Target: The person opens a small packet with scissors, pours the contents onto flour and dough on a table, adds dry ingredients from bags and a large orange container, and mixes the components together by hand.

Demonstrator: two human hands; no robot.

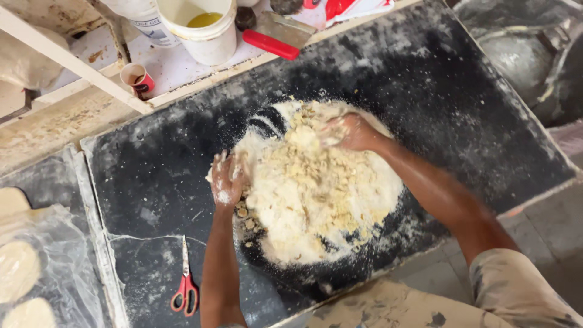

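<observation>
A large crumbly heap of flour and dough [316, 182] lies on a black stone slab [461, 109]. My left hand [226, 180], dusted white, presses against the heap's left edge with fingers bent. My right hand [349, 132] is dug into the top of the heap, fingers curled into clumps of the mix. Loose flour is smeared over the slab around the heap.
Red-handled scissors [186, 285] lie on the slab at the lower left. Behind the slab stand a white bucket [206, 27] with yellow liquid, a red-handled scraper [276, 37] and a small paper cup [137, 78]. Flat dough rounds under plastic [24, 273] sit at far left. A dark metal vessel [528, 54] is at the upper right.
</observation>
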